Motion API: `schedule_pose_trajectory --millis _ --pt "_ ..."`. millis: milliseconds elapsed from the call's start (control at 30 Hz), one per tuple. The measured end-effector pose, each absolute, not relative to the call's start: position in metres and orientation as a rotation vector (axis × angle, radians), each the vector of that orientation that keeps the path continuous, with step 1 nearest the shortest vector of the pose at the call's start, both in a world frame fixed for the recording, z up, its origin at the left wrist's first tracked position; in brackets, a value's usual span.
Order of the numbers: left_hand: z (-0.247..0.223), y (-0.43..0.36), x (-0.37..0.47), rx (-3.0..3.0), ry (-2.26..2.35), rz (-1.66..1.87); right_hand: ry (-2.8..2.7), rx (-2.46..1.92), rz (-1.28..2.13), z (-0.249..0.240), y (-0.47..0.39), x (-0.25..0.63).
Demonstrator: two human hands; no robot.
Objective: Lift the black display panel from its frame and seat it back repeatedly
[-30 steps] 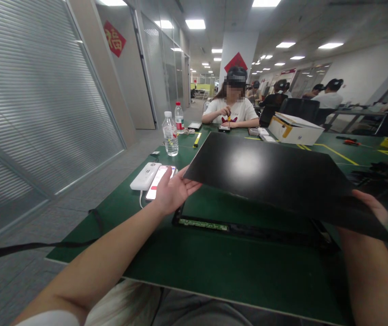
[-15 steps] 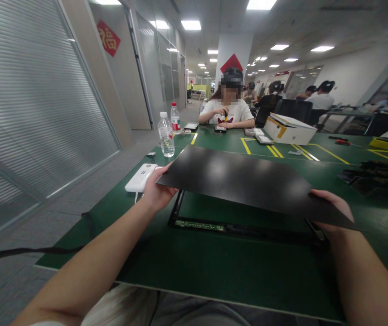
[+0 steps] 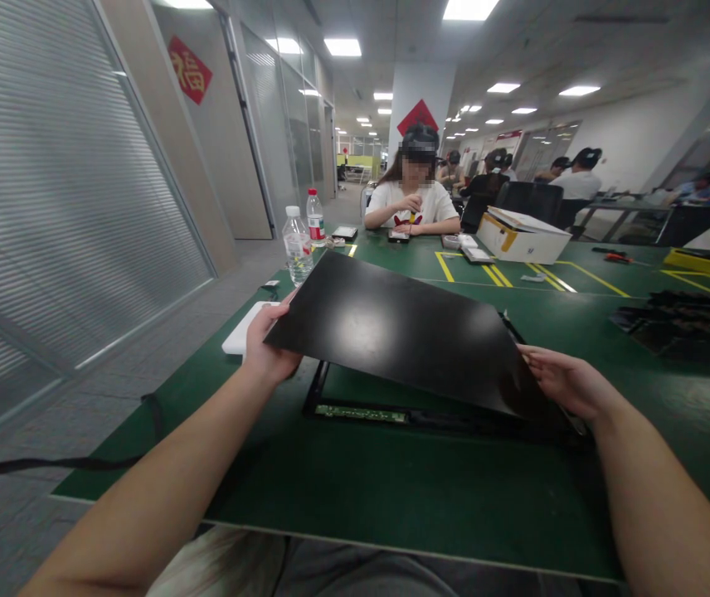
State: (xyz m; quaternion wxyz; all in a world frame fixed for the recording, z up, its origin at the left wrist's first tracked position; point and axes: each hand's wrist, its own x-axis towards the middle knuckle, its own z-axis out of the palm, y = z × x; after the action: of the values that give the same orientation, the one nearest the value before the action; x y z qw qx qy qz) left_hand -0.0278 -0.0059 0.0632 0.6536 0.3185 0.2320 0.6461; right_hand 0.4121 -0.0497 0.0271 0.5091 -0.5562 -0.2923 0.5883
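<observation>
Left arm: bare forearm runs from the lower left corner up and forward to the near-left corner of the panel, wrist nearly straight.
Left hand: clasped on the left edge of the black panel, thumb lying on top near the corner, the other fingers hidden beneath the sheet.
Right arm: forearm comes in from the lower right corner, angled up and to the left, wrist bent slightly inward.
Right hand: grasps the panel's right edge, palm turned inward, fingers stretched along and under the edge; how far they wrap below cannot be seen.
Black panel: thin, flat, dark sheet held between both hands above the worktop, tilted so that the near-right corner sits lowest and the far-left edge highest; ceiling lights glare on its surface.
Frame: black rectangular frame with a green circuit strip along its near side, lying flat on the worktop right under the panel.
Power bank: white, on the worktop just beside the left hand, partly hidden by it.
Water bottle: clear, upright, beyond the panel's left corner.
Cardboard box: white, on the far side of the worktop.
Person opposite: seated at the far end, hands together over a small item.
</observation>
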Motion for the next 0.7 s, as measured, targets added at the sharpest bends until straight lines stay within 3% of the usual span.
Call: schedule_pose_trajectory --millis 700 --pt "0.048 -0.003 -0.02 0.998 0.621 1.384 -0.719 -1.511 0.998 0.016 -0.04 0.428"
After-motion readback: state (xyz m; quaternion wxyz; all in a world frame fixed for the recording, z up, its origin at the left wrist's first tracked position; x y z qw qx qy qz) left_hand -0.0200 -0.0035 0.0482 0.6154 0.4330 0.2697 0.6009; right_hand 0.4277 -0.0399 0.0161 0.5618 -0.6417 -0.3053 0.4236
